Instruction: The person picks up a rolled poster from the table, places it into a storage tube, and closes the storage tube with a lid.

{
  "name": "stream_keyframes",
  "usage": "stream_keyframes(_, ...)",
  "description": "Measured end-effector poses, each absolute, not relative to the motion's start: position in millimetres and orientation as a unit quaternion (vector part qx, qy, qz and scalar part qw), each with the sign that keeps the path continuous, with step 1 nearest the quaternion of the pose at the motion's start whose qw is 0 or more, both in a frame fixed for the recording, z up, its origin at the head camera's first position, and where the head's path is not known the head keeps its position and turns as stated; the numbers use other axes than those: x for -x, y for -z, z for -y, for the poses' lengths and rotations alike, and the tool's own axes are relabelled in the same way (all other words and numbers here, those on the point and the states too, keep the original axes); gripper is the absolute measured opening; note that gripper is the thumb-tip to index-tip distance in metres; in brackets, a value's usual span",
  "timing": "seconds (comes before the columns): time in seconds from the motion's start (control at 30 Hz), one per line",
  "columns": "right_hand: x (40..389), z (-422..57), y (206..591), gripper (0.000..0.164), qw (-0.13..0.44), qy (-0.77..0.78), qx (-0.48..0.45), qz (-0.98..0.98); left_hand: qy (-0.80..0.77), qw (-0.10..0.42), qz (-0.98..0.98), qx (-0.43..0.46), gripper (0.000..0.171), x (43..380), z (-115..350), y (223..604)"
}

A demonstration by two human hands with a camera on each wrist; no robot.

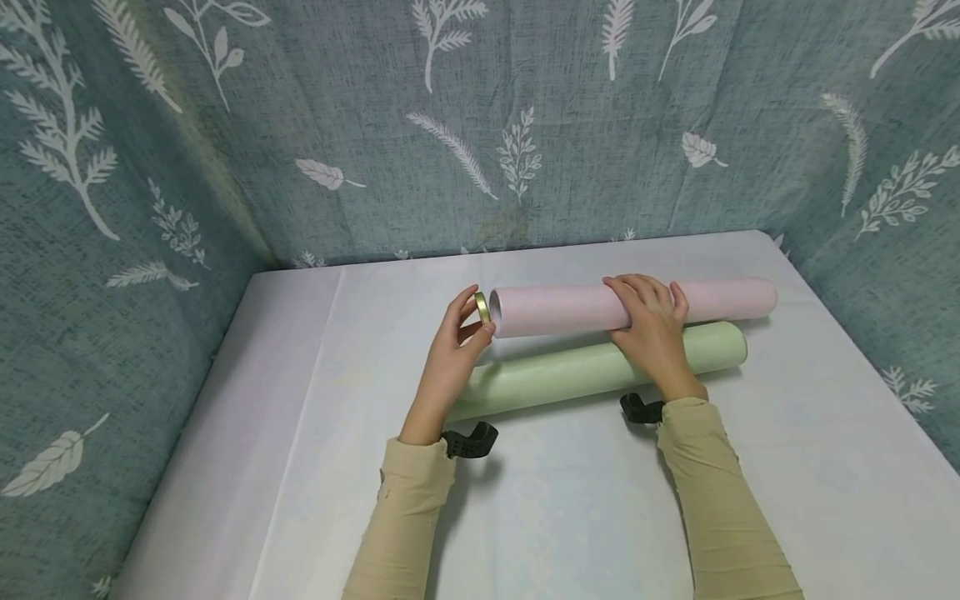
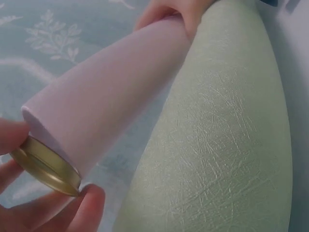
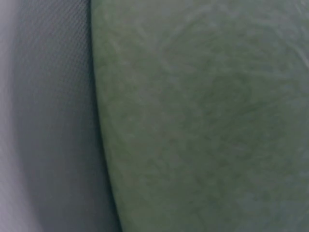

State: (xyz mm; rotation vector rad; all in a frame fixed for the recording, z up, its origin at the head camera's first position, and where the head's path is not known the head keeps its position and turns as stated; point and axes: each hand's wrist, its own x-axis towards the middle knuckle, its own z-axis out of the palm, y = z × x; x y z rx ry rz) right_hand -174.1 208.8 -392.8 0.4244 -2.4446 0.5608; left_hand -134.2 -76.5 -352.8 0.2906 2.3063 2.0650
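Note:
My left hand (image 1: 452, 354) pinches a round gold lid (image 1: 483, 308) by its edges, between thumb and fingertips. In the left wrist view the lid (image 2: 46, 166) stands right at the hollow end of a pink wallpaper roll (image 2: 111, 82). Farther along that pink roll (image 1: 555, 311), my right hand (image 1: 652, 329) grips it from above, fingers bent over the far side. A green wallpaper roll (image 1: 555, 377) with a creased texture lies in front, under both wrists. Only the green roll (image 3: 203, 116) and the pale cloth beside it show in the right wrist view; the hand is hidden there.
Both rolls lie crosswise on a table (image 1: 360, 500) covered in white cloth. A blue-green curtain (image 1: 480, 133) with white leaf prints hangs behind and along both sides. Black wrist mounts (image 1: 471, 440) stick out close to the green roll.

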Motion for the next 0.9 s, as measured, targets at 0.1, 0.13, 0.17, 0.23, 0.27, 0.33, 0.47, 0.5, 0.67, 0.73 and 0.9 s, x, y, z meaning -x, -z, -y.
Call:
stream_keyframes(0.1,173.7,-210.0,393.0,0.068,0.294,-0.208,-0.161,0.919,-0.664,0.026,-0.741,-0.099,0.054,128.6,75.5,343.3)
stream_keyframes(0.13,173.6,-210.3,393.0,0.067,0.294,-0.208,-0.162,0.919,-0.663,0.027,-0.741,-0.102,0.054,127.5,75.1,341.7)
stream_keyframes(0.17,173.5,-210.6,392.9,0.067,0.294,-0.207,-0.164,0.919,-0.663,0.028,-0.74,-0.107,0.054,126.9,74.8,340.8)
stream_keyframes(0.23,173.4,-211.3,392.7,0.067,0.296,-0.204,-0.166,0.918,-0.661,0.03,-0.741,-0.115,0.054,126.3,73.9,339.7)
stream_keyframes(0.27,173.3,-211.7,392.4,0.067,0.296,-0.204,-0.166,0.918,-0.66,0.031,-0.741,-0.119,0.054,126.3,73.5,339.5)
stream_keyframes(0.33,173.1,-212.3,392.0,0.067,0.295,-0.204,-0.167,0.918,-0.654,0.032,-0.746,-0.125,0.054,126.1,72.7,339.3)
stream_keyframes(0.47,173.0,-213.4,392.8,0.066,0.294,-0.208,-0.165,0.918,-0.644,0.038,-0.753,-0.127,0.055,125.8,71.9,338.5)
stream_keyframes(0.5,172.9,-213.3,393.2,0.066,0.293,-0.208,-0.165,0.918,-0.644,0.041,-0.754,-0.125,0.055,125.6,72.2,338.2)
stream_keyframes(0.67,172.9,-211.4,394.1,0.065,0.295,-0.204,-0.168,0.918,-0.641,0.046,-0.757,-0.12,0.053,125.3,74.3,337.1)
stream_keyframes(0.73,172.9,-210.8,393.5,0.066,0.296,-0.203,-0.169,0.918,-0.645,0.047,-0.752,-0.124,0.051,125.6,75.1,337.9)
stream_keyframes(0.9,174.0,-210.6,391.7,0.066,0.296,-0.2,-0.171,0.918,-0.676,0.043,-0.722,-0.137,0.045,128.2,76.1,341.2)
